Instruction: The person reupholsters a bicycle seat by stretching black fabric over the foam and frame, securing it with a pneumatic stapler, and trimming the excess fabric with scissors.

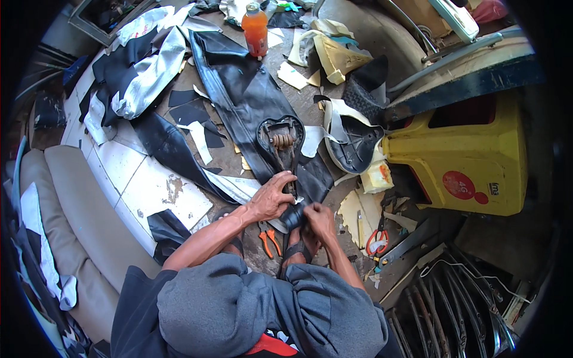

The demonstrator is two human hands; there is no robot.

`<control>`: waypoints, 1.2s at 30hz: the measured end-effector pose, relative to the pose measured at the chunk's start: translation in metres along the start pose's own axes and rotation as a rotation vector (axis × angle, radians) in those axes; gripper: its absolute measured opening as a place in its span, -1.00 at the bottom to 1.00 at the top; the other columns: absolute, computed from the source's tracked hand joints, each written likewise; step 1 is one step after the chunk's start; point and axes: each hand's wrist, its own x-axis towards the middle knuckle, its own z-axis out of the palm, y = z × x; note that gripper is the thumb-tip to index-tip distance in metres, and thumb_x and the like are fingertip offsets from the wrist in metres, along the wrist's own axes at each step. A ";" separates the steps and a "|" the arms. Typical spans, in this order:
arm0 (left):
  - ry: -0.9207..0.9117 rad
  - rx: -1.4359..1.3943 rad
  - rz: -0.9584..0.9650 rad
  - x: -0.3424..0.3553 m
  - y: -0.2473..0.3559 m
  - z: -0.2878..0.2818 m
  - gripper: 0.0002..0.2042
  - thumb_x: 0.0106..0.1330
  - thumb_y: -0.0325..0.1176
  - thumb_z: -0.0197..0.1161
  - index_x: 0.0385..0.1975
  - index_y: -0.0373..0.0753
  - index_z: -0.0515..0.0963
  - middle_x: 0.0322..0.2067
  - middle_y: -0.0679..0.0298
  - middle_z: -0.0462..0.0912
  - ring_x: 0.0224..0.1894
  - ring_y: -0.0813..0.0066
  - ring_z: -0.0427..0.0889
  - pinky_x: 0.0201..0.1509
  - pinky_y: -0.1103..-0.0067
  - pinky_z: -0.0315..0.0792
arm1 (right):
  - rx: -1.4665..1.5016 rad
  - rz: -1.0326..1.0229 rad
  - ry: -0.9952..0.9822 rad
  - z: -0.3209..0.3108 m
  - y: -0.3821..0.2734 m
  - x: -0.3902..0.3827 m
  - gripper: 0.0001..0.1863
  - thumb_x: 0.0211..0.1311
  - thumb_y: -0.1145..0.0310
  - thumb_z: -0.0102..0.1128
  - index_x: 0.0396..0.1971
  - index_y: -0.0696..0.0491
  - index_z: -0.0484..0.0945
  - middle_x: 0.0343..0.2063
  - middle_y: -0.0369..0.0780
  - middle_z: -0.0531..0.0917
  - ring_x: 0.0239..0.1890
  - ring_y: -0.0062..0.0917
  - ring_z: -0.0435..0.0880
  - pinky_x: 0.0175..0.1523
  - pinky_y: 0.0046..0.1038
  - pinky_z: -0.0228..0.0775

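Note:
A bicycle saddle (283,141) lies underside up in front of me, with rusty springs showing in its wide far end. Its narrow end points toward me, between my hands. My left hand (273,196) is closed over that narrow part, thumb and fingers curled on it. Closer to me, my right hand (320,222) pinches at the edge of a glossy black vinyl piece (292,218) by the saddle's tip; the exact grip is hidden. A long sheet of black vinyl (233,80) spreads beneath the saddle. Orange-handled pliers (270,240) lie between my feet.
An orange drink bottle (255,33) stands at the far side. Another saddle shell (353,137) and yellow foam scraps (334,56) lie to the right, before a yellow plastic chair (471,161). Red-handled scissors (377,241) rest near my right arm. Metal frames (441,304) fill the lower right.

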 end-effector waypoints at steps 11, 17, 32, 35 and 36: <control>-0.051 0.114 0.042 0.003 0.008 -0.008 -0.77 0.01 -0.45 0.37 -0.28 -0.13 0.75 0.30 0.04 0.38 0.45 -0.08 0.23 0.50 0.17 0.23 | -0.343 -0.047 -0.121 -0.002 -0.046 0.017 -0.51 0.31 -0.02 0.23 -0.06 0.13 0.66 -0.23 0.11 0.73 -0.12 -0.01 0.74 0.01 -0.09 0.50; -0.203 0.305 0.132 0.036 0.004 -0.024 -0.54 0.06 -0.23 0.46 0.01 -0.13 0.62 0.19 0.20 0.50 0.47 0.17 0.23 0.55 0.16 0.09 | -0.368 -0.126 -0.193 0.003 -0.027 0.031 -0.57 0.34 0.03 0.16 -0.17 0.14 0.61 -0.25 0.12 0.71 -0.09 0.03 0.71 0.03 -0.08 0.47; -0.405 0.236 0.061 0.038 -0.015 -0.015 -0.65 0.07 -0.31 0.39 -0.08 0.00 0.67 0.06 0.43 0.57 0.36 0.37 0.34 0.27 0.22 0.12 | -0.253 -0.233 0.108 0.041 -0.032 -0.002 -0.68 0.40 0.13 0.12 -0.23 0.12 0.55 -0.50 0.18 0.65 -0.39 0.19 0.67 -0.27 0.13 0.47; -0.358 0.220 0.129 0.031 -0.019 -0.013 -0.69 0.06 -0.32 0.39 -0.13 0.07 0.70 0.04 0.47 0.58 0.34 0.38 0.34 0.26 0.23 0.07 | -0.278 -0.278 0.105 0.046 -0.028 -0.012 -0.70 0.44 0.18 0.09 -0.06 0.10 0.51 -0.52 0.17 0.66 -0.43 0.17 0.67 -0.29 0.11 0.49; -0.340 0.184 0.132 0.032 -0.023 -0.013 -0.70 0.06 -0.32 0.40 -0.15 0.07 0.71 0.04 0.48 0.58 0.33 0.39 0.34 0.26 0.23 0.06 | -0.279 -0.272 0.110 0.047 -0.028 -0.012 -0.70 0.44 0.18 0.09 -0.06 0.10 0.51 -0.52 0.17 0.66 -0.43 0.17 0.67 -0.29 0.11 0.49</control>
